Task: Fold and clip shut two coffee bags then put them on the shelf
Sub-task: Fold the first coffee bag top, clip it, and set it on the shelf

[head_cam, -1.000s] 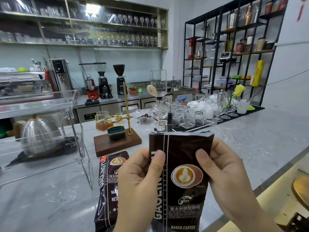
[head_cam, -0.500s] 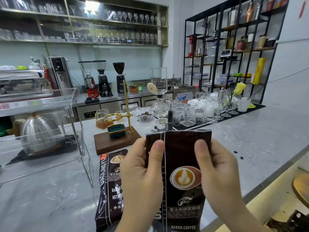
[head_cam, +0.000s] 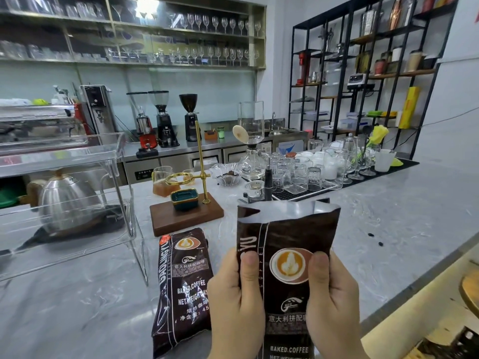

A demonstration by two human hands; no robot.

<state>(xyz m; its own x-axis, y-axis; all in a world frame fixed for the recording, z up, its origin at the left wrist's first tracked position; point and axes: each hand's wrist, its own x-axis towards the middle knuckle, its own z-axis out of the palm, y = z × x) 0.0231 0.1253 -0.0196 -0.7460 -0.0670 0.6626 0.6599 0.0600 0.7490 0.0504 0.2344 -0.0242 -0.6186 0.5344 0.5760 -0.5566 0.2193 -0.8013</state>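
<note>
The held coffee bag (head_cam: 286, 257) now stands taller, its silvery mouth unfolded and gaping; both thumbs have slid lower. Left hand (head_cam: 234, 304) and right hand (head_cam: 333, 304) pinch its sides, so folding apparently restarts. The second bag (head_cam: 181, 288) lies on the counter (head_cam: 388, 216) beside it.

Counter (head_cam: 388, 229): grey marble, with two dark coffee beans (head_cam: 374, 238) lying loose on the right.
Clear stand (head_cam: 77, 161): near left, see-through plastic; a steel kettle (head_cam: 66, 200) sits under it.
Wooden base (head_cam: 185, 216): centre, carrying a brass pole (head_cam: 201, 161) with a ring and a small teal dish (head_cam: 184, 199).
Glasses (head_cam: 305, 174): upturned on a black mat, far right of the base.
Grinders (head_cam: 163, 120): three in a row on the far steel counter.
Wine glasses (head_cam: 207, 22): rows on the far wall.
</note>
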